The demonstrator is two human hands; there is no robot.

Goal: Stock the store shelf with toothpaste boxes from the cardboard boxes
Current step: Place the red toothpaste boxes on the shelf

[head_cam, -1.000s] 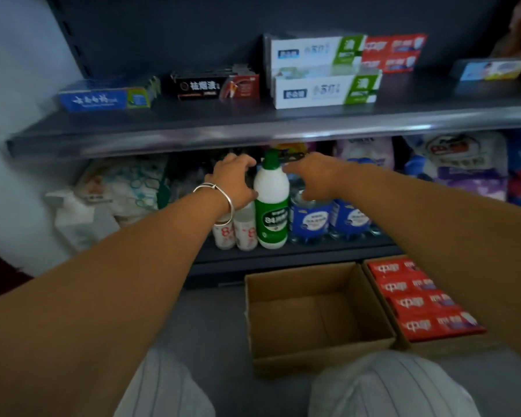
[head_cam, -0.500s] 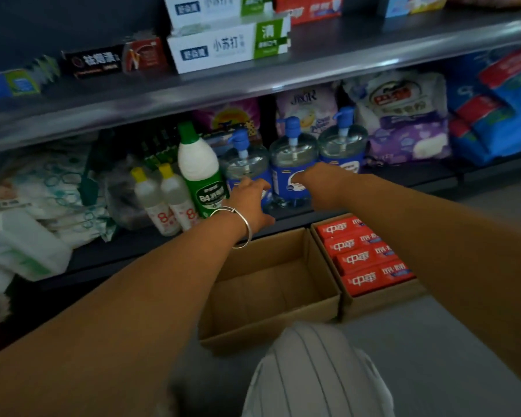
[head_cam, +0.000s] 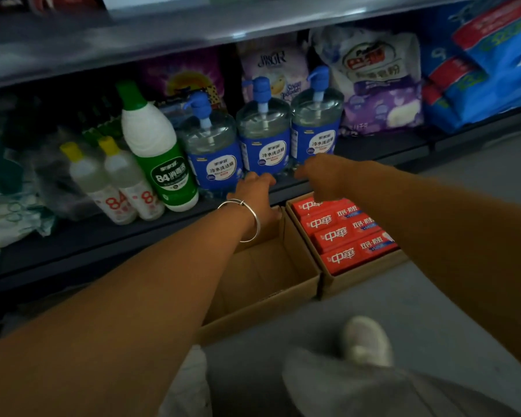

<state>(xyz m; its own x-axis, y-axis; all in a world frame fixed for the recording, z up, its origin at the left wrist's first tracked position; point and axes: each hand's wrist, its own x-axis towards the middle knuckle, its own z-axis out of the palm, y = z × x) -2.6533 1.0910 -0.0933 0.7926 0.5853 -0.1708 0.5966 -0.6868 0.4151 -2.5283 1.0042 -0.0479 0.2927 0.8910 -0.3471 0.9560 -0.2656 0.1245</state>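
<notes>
The red toothpaste boxes (head_cam: 345,234) lie flat in the right cardboard box (head_cam: 363,273) on the floor. Both hands (left hand (head_cam: 257,195), right hand (head_cam: 321,176)) hang above, loose and holding nothing. The boxes look light and stiff, so I would pinch one by its long sides.

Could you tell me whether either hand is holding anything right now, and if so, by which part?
Nothing is held. The left hand hovers over the empty cardboard box; the right hand reaches over the red toothpaste boxes, fingers loosely curled around nothing.
</notes>
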